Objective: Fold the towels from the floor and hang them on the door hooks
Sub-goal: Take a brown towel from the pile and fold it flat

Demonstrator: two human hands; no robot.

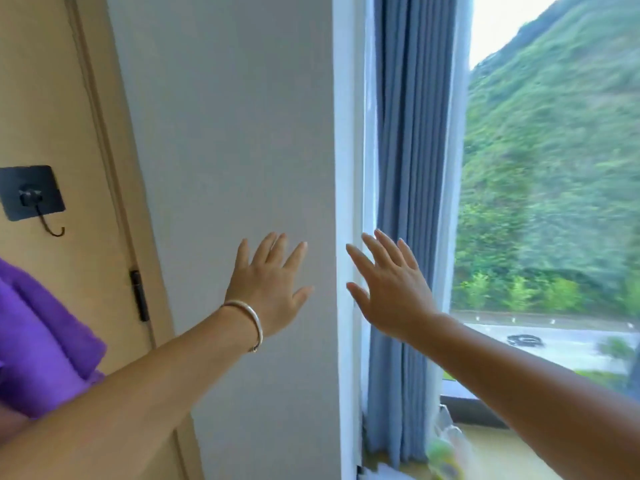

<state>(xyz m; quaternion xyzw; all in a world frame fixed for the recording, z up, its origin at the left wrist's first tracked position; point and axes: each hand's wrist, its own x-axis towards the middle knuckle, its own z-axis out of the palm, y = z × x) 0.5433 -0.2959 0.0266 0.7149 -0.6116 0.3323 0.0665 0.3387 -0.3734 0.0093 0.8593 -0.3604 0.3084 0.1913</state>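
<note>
A purple towel (pixel 41 341) hangs folded against the tan door (pixel 41 98) at the lower left, partly cut off by the frame edge. Above it a black adhesive hook (pixel 33 195) sticks to the door with nothing on it. My left hand (pixel 268 289), with a silver bracelet on the wrist, is raised in front of the white wall, fingers spread and holding nothing. My right hand (pixel 388 285) is raised beside it in front of the window frame, also spread and holding nothing. Both hands are well to the right of the towel and hook.
A white wall (pixel 225 133) stands between the door and the window. Blue curtains (pixel 412 168) hang along the window's left side. Outside lie a green hillside and a road. A door hinge (pixel 139 296) is on the door's edge. Some pale items rest on the sill (pixel 446 452).
</note>
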